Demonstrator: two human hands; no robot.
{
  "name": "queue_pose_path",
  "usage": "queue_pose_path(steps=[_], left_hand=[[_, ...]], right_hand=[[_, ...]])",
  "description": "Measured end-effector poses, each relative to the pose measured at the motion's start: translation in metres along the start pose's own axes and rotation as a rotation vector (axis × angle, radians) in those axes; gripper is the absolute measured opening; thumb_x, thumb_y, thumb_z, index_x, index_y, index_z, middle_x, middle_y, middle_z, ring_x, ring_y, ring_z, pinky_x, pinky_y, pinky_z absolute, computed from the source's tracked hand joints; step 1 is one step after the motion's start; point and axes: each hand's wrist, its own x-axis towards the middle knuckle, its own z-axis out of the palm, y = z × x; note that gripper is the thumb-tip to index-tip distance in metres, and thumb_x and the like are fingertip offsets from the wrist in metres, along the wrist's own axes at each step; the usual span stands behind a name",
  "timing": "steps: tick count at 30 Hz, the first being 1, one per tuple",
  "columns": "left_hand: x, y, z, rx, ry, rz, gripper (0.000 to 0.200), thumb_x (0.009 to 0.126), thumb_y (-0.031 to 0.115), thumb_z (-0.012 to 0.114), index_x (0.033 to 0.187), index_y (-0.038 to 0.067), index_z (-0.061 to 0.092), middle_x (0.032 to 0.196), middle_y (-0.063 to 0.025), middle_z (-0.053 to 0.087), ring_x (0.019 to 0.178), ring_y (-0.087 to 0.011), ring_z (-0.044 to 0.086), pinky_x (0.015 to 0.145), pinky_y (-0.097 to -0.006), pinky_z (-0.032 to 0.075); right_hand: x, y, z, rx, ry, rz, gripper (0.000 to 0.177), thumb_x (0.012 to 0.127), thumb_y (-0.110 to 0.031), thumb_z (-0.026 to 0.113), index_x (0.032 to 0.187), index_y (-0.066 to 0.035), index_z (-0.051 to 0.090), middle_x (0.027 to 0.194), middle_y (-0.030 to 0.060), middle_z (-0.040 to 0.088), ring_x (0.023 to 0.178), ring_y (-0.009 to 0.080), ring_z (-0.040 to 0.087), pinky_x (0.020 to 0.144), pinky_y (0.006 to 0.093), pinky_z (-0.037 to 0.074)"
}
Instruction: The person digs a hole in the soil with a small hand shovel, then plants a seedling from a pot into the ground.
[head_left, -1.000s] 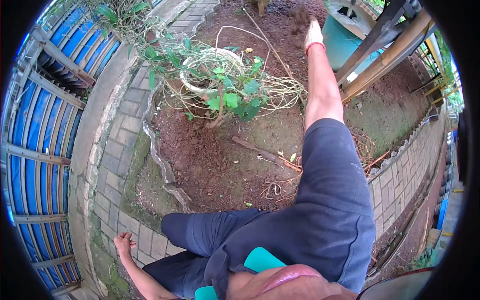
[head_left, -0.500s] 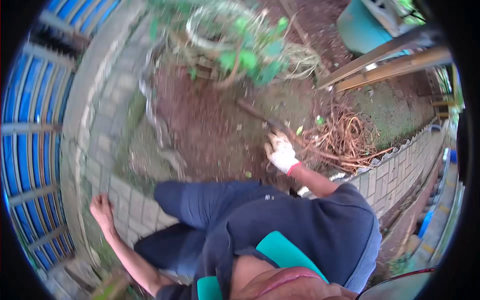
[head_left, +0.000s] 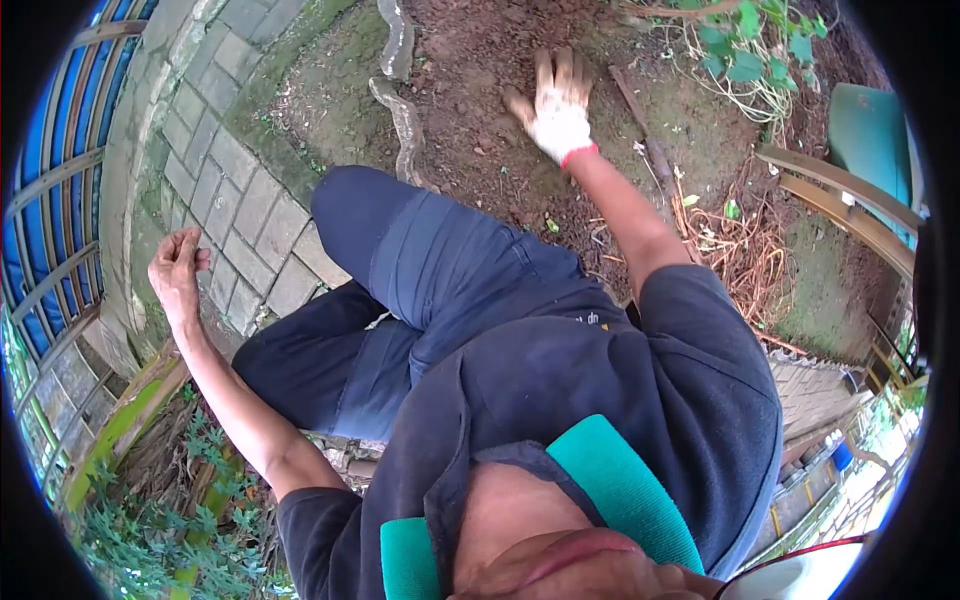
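My right hand [head_left: 561, 108], in a white knitted glove with a red cuff and soil-stained fingers, lies on the dark bare soil [head_left: 460, 100] with its fingers spread. To its right on the ground is a long brown stick [head_left: 640, 125], apart from the hand. My bare left hand [head_left: 177, 272] hangs over the edge of the paving at the left. Its fingers are loosely curled together, and nothing shows in them.
Grey paving bricks [head_left: 235, 170] run along the left, beside a blue slatted fence [head_left: 50, 170]. A wavy edging strip [head_left: 405, 125] borders the soil. At right are a heap of brown roots [head_left: 735, 250], wooden bars [head_left: 840, 185], a teal container [head_left: 870, 140] and a leafy vine [head_left: 745, 65].
The view has swung, so the vine and container appear farther right. My gloved hand has moved away from the stick onto the soil, its fingers now spread. My left hand stays curled.
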Motion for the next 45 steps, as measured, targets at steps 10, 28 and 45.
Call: queue_pose_path(steps=[10, 28, 45], left_hand=[[-0.01, -0.003, -0.006, 0.003, 0.03, -0.013, 0.021, 0.09, 0.018, 0.069, 0.101, 0.0, 0.068, 0.075, -0.0019, 0.065, 0.064, -0.007, 0.059, 0.059, -0.0213, 0.048], [0.016, 0.04, 0.013, 0.069, -0.038, 0.097, 0.026, 0.089, 0.018, 0.069, 0.103, -0.003, 0.068, 0.073, -0.0039, 0.063, 0.064, -0.0076, 0.059, 0.059, -0.0223, 0.047], [0.027, 0.046, 0.028, 0.103, -0.049, 0.183, 0.026, 0.088, 0.018, 0.07, 0.104, -0.003, 0.068, 0.077, -0.0054, 0.065, 0.063, -0.0086, 0.06, 0.059, -0.0222, 0.049]], right_hand=[[0.13, -0.035, 0.057, -0.062, -0.053, -0.004, 0.077, 0.077, -0.051, 0.066, 0.139, -0.01, 0.045, 0.14, 0.0174, 0.045, 0.136, 0.0389, 0.033, 0.108, 0.0579, 0.028], [0.049, -0.025, 0.014, -0.164, 0.067, 0.375, 0.076, 0.074, -0.061, 0.065, 0.138, -0.021, 0.05, 0.147, 0.0184, 0.035, 0.132, 0.051, 0.027, 0.107, 0.0692, 0.015], [-0.065, -0.037, -0.01, 0.201, -0.185, -0.431, 0.041, 0.082, -0.039, 0.064, 0.113, -0.013, 0.059, 0.123, 0.0085, 0.052, 0.117, 0.0315, 0.047, 0.093, 0.0502, 0.04]])
